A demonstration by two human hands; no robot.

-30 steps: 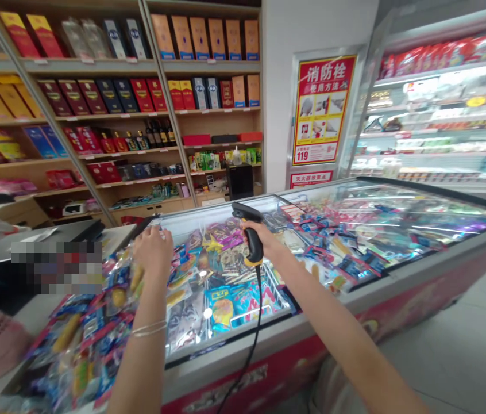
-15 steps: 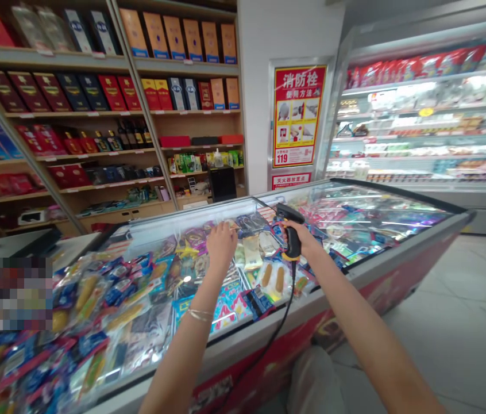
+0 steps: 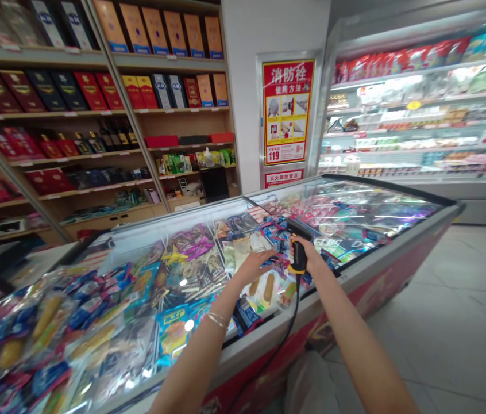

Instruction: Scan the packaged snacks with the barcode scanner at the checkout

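A black and yellow barcode scanner point(image 3: 299, 257) is gripped by its handle in my right hand point(image 3: 311, 253), over the middle of the chest freezer point(image 3: 357, 275). Its cable hangs down across the freezer's front edge. My left hand point(image 3: 255, 265) reaches in to the left of the scanner with its fingers stretched out, above wrapped ice creams. Nothing shows in it; whether the fingertips touch a wrapper I cannot tell. Just below it lie a clear pack with two brown ice-cream bars point(image 3: 269, 287) and a dark blue packet point(image 3: 247, 317). Blue-and-red packets point(image 3: 274, 228) surround the scanner.
Many blue-wrapped packs point(image 3: 96, 305) are heaped on the freezer's left part. Shelves of boxed bottles point(image 3: 90, 92) stand behind. A red fire-hydrant sign point(image 3: 288, 112) hangs on the wall, and a lit refrigerated display point(image 3: 424, 126) stands at the right.
My left hand has moved right and nearer, from the purple packets to beside the scanner. My right hand still holds the scanner, slightly lower. The view has turned a little to the right.
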